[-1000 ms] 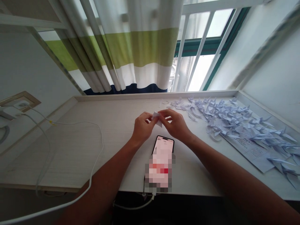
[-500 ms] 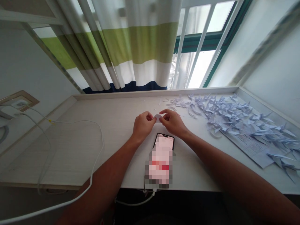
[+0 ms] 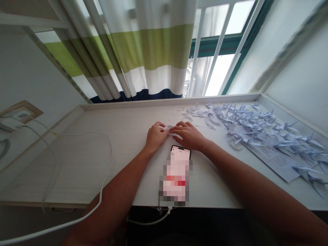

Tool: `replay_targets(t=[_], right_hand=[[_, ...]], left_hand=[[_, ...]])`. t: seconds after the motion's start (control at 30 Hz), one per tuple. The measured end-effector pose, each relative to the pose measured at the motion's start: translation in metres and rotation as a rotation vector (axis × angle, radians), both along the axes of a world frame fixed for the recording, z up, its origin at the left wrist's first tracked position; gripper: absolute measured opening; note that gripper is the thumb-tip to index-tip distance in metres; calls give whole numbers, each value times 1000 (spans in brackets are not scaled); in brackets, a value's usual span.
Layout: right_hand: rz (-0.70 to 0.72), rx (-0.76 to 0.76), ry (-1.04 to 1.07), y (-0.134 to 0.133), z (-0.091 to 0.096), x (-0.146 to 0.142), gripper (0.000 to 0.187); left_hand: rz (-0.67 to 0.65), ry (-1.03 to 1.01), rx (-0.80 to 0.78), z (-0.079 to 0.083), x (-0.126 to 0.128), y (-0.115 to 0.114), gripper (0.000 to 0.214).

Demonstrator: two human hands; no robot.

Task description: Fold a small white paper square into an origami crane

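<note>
A small white folded paper piece [image 3: 168,128] lies on the pale wooden desk [image 3: 102,150], pressed between my two hands. My left hand [image 3: 155,137] curls round its left side with fingertips closed on it. My right hand [image 3: 189,135] lies lower and flatter, its fingers pinching and pressing the paper's right side against the desk. Most of the paper is hidden under the fingers.
A phone [image 3: 176,178] with a lit screen lies just below my hands, its cable hanging off the front edge. A heap of several folded paper cranes [image 3: 256,126] and a printed sheet [image 3: 274,157] cover the right. White charger cables [image 3: 77,143] loop at left. Curtain and window behind.
My hands have lowered the paper from a little above the desk down onto its surface, and my right hand has flattened over it.
</note>
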State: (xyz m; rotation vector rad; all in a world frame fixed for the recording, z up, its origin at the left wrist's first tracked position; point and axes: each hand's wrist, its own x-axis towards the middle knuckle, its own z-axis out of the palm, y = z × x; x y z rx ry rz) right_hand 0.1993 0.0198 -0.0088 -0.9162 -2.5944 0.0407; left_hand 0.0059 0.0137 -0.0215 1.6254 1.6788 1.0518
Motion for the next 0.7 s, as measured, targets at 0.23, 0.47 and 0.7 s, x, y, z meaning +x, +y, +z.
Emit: replay_targets(t=[0.23,0.47,0.7], right_hand=[[-11,-107,18,5,-6,9,26],[-27,-79,50,8,-4,13,22],[-8,-89,68,12,-7,19,19]], left_hand=[[-191,256,220,-3,-5,1,35],[-470,446,248,0,-28,10,20],[-586,355,249,-2,-41,19,8]])
